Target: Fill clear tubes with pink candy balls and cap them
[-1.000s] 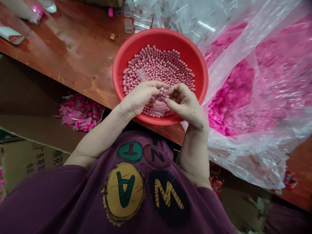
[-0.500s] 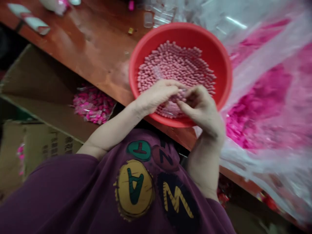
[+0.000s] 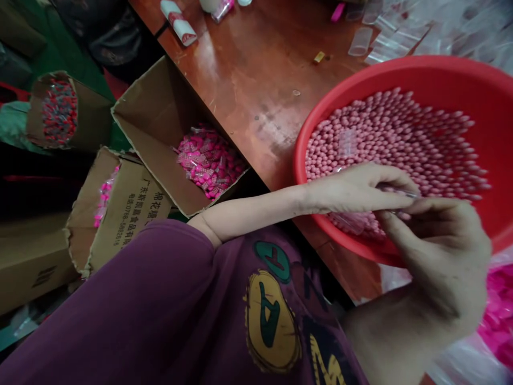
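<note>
Clear plastic tube (image 3: 396, 191), thin, slightly blurred, long axis running from left hand (image 3: 352, 188) to right hand (image 3: 436, 251); both pinch it together over pink pellets (image 3: 404, 133) in red basin (image 3: 452, 72).

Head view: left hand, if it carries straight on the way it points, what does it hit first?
Probably the right hand: the left hand points across at it, fingertips almost meeting. Depth is unclear; it may pass just above, leaving only pink pellets in the red plastic basin ahead.
</note>
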